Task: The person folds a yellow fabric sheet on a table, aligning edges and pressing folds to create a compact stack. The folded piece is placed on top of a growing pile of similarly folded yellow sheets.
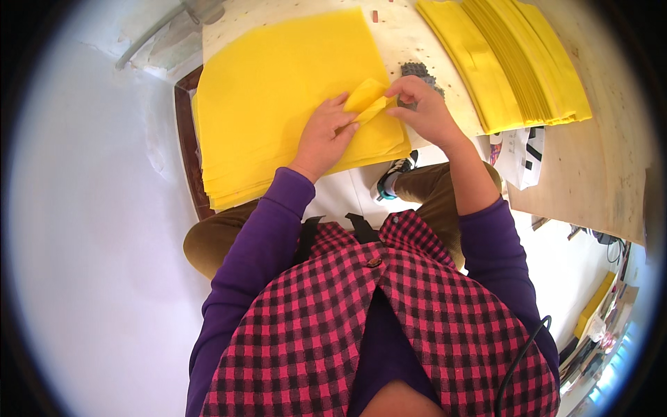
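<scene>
A stack of yellow cloth-like sheets (278, 76) lies on the left part of the table, its layers showing along the near edge. At its right side a corner of yellow sheet (367, 94) is turned up and folded over. My left hand (325, 135) lies on the stack with thumb and fingertips closed at the left end of this fold. My right hand (427, 115) pinches the fold's right end between thumb and index finger. Just behind the right hand is a pile of small dark grey textured pieces (417, 70), partly hidden by that hand.
Several folded yellow bundles (511, 66) lie side by side at the far right of the pale wooden table (583, 174). A small reddish piece (375, 16) sits behind the stack. A white printed bag (521, 156) hangs near the table's edge. A white wall (90, 208) stands at left.
</scene>
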`<state>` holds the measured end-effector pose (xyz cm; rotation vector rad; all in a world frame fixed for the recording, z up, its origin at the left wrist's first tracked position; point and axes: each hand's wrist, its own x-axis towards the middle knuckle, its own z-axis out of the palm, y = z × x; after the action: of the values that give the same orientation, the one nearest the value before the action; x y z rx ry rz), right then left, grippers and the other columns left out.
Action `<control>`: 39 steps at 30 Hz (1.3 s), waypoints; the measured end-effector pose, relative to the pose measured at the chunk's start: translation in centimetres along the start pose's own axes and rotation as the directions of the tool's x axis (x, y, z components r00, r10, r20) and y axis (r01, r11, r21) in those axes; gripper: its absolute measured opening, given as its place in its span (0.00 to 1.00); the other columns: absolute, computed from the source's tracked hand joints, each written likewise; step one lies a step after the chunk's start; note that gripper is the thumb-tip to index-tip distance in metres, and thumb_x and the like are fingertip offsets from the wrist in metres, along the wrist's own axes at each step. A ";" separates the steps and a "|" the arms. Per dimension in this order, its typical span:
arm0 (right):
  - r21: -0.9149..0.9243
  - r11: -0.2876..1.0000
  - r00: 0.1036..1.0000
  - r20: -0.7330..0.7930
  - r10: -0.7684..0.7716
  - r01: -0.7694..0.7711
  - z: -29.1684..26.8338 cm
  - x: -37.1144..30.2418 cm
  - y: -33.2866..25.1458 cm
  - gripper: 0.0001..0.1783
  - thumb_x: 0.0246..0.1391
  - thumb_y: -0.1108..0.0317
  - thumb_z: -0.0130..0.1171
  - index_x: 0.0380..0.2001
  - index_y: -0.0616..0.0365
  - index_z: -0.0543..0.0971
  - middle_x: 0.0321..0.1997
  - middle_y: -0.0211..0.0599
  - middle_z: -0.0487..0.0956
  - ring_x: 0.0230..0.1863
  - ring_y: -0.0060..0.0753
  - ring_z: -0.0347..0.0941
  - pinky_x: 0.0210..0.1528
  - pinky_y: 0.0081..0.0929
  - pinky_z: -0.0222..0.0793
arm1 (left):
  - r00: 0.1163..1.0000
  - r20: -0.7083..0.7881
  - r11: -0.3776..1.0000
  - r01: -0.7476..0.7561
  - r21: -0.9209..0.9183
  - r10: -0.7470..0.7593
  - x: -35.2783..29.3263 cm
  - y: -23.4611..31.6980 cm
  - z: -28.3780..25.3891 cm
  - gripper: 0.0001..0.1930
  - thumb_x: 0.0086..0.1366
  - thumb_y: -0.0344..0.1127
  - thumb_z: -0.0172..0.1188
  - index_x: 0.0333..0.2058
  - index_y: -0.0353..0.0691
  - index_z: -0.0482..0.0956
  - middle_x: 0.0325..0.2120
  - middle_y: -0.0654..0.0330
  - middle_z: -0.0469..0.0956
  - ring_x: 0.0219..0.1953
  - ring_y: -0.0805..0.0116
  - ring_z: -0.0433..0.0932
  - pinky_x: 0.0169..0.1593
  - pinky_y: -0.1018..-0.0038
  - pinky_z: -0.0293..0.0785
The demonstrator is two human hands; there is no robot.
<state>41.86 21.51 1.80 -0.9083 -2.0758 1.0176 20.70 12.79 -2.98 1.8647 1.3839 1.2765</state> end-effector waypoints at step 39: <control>-0.118 0.993 0.959 0.277 0.061 -0.029 -1.1 -1.1 0.2 0.06 0.50 0.71 0.62 0.27 0.61 0.76 0.31 0.38 0.72 0.39 0.40 0.70 0.43 0.31 0.68 | 0.996 0.085 1.000 0.029 0.000 -0.029 0.0 0.7 -0.7 0.12 0.58 0.31 0.60 0.41 0.48 0.84 0.45 0.53 0.78 0.61 0.47 0.66 0.66 0.54 0.55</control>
<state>43.37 21.16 1.96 -0.9137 -2.3789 1.1159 20.36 12.39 -2.12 1.8685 1.3607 1.1702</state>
